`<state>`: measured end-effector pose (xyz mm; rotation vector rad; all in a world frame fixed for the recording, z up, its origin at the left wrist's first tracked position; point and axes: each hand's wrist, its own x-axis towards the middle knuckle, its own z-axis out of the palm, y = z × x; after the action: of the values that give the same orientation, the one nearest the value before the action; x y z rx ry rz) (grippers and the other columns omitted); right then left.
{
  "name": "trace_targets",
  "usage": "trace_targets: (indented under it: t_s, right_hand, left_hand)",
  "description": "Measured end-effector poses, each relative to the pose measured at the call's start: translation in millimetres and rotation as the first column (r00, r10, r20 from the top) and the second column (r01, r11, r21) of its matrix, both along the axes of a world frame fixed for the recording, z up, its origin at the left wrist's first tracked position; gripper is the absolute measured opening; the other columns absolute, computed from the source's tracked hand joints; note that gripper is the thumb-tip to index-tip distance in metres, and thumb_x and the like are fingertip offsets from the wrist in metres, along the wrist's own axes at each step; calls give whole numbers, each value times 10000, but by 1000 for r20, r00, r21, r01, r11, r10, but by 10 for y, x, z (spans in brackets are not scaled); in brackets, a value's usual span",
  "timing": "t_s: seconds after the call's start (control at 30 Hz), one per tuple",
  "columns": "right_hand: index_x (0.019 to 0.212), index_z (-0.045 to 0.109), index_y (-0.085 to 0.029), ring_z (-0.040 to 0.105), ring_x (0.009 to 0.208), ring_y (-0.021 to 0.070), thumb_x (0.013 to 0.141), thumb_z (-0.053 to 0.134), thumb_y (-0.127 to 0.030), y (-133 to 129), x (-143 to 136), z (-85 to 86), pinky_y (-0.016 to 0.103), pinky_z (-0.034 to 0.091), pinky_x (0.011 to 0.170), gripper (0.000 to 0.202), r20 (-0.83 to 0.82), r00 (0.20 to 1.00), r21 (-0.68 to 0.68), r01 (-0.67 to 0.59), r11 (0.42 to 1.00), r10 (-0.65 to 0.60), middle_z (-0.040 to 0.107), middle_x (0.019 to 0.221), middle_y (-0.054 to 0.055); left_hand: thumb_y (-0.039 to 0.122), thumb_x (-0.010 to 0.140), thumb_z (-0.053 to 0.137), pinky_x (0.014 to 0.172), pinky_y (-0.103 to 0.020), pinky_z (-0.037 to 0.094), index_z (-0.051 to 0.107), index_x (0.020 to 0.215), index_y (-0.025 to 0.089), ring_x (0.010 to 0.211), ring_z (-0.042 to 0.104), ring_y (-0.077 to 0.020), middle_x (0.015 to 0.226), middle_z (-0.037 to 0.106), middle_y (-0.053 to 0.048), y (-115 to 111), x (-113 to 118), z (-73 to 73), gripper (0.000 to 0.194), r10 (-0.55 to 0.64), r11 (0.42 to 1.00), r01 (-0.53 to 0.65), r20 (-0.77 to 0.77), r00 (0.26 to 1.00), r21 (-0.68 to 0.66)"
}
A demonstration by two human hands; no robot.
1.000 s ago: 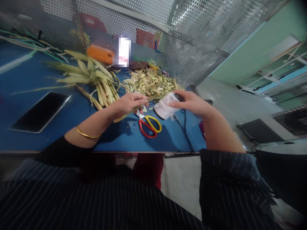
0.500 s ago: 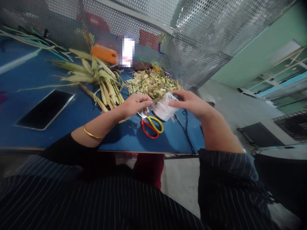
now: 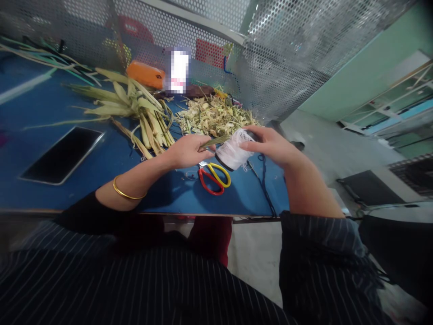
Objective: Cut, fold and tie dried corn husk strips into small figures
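Note:
My right hand point(image 3: 269, 142) is closed around a spool of white thread point(image 3: 233, 151), which it holds tilted above the blue table point(image 3: 162, 194). Between the thumb and fingers of my left hand point(image 3: 189, 151) is a thin strip of greenish corn husk point(image 3: 216, 141), pointing toward the spool. A pair of scissors point(image 3: 214, 178) with one red and one yellow handle lies just below the hands, its blades partly hidden by my left hand. Behind the spool is a heap of dry husk scraps point(image 3: 216, 115).
A bunch of corn husks point(image 3: 135, 106) lies left of the heap. The dark phone-like slab point(image 3: 62, 155) rests farther left. An orange packet point(image 3: 146, 75) and a blurred-out bright patch stand by the perforated metal screen point(image 3: 216, 31). A dark cord point(image 3: 265, 189) runs over the front edge.
My left hand has turned slightly, and more of the husk strip shows between its fingers. The spool in my right hand has shifted slightly to the right.

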<state>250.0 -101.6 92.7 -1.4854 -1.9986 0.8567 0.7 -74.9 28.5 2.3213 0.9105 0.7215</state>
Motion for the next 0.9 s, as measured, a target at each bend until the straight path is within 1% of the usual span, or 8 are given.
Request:
trace_targets:
  t_s: [0.13,0.23,0.3,0.4,0.57,0.7,0.8,0.9]
  right_hand:
    - [993,686,-197,604,944,232,676,748,-505,0,-4,-13,354,473,837,447,-1,1000,-5,-22,1000,22,691,1019,45]
    - [1014,675,-190,602,936,228,678,746,-508,-2,-16,-29,350,472,830,468,-17,999,-15,-39,999,39,690,1022,52]
    - [1017,671,-188,600,926,226,679,742,-515,-6,-12,-40,348,477,816,476,-13,999,-14,-39,999,39,688,1013,53]
    - [1008,671,-194,598,917,226,680,738,-522,-16,29,-55,351,484,812,469,16,1000,-5,-25,1000,25,684,997,48]
    - [1032,663,-219,604,944,241,676,741,-528,-62,189,-97,387,492,868,478,82,997,24,1,1000,-3,678,1023,40]
    - [1090,629,-220,605,941,238,653,765,-513,-144,304,-130,395,503,870,544,88,996,11,-16,1000,15,668,1031,51]
    - [1172,584,-212,605,966,235,645,784,-476,-214,369,-137,404,500,894,622,92,994,23,-66,998,64,643,1107,72]
    - [1227,547,-228,605,1007,241,668,784,-420,-263,470,-140,411,502,910,637,111,985,9,-133,991,131,607,1192,85]
  left_hand:
    - [318,781,555,569,-239,335,726,906,141,627,544,-141,655,619,-6,23,26,-71,276,16,999,-16,6,1000,-30]
    - [314,784,547,560,-241,325,716,796,138,619,542,-137,647,630,-11,19,42,-86,244,30,999,-30,-18,999,-13]
    - [316,790,544,559,-244,324,700,743,140,605,532,-132,618,613,-7,16,43,-75,240,46,999,-46,-22,999,-2]
    - [301,778,551,605,-251,363,704,763,144,643,556,-138,651,634,-8,25,20,-36,220,70,998,-69,44,997,-15]
    - [289,755,551,632,-263,390,702,752,143,648,566,-146,656,643,-16,101,-60,1,210,171,985,-169,104,980,-31]
    - [286,765,534,654,-265,401,697,753,153,676,569,-149,696,663,-20,161,-100,-35,211,253,967,-255,118,960,3]
    - [290,775,523,609,-272,369,684,739,157,635,539,-149,668,640,-22,163,-99,-49,211,305,949,-308,52,951,61]
    - [302,793,503,557,-286,303,662,722,167,592,490,-155,599,562,-24,150,-92,-41,221,398,905,-389,-26,917,171]
